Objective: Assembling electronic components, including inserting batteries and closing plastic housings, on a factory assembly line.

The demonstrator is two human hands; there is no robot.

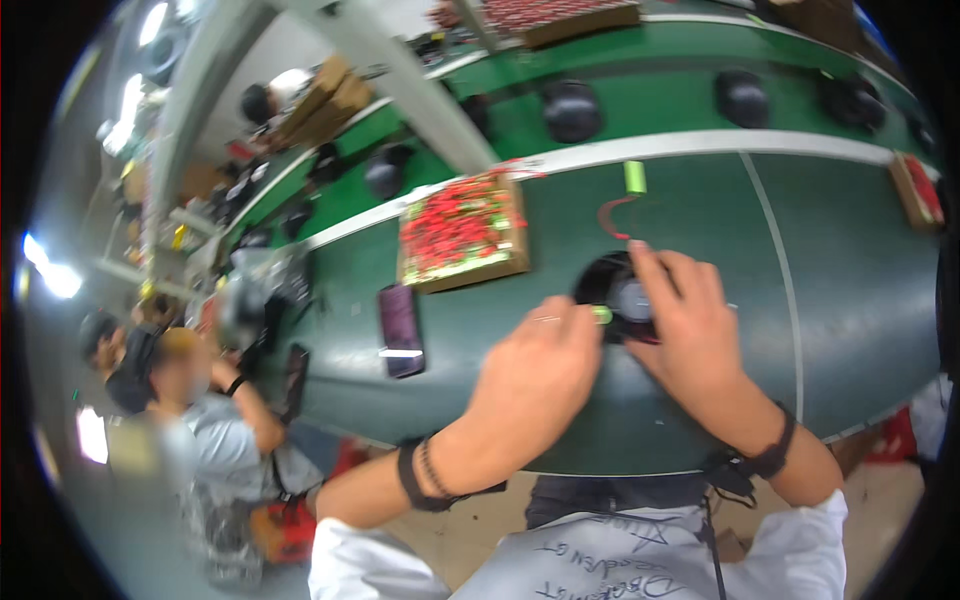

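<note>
A black, round, dome-like housing [597,278] rests on the green work table in front of me. My right hand [695,320] grips its right side, with fingers over the top and thumb at the near edge. At the left side of the housing, my left hand [540,365] is closed in a pinch. A small light-green piece [602,315] shows at its fingertips; most of it is hidden. Beyond the housing lies a light-green battery cell [635,178] with a thin red wire [604,215] curving toward my right fingertips.
An open cardboard box [465,275] of red and green pieces stands left, near a dark phone [401,332]. Another small box [918,190] sits far right. Behind a pale rail, black domes [572,110] line a green belt. A co-worker [215,420] sits at left.
</note>
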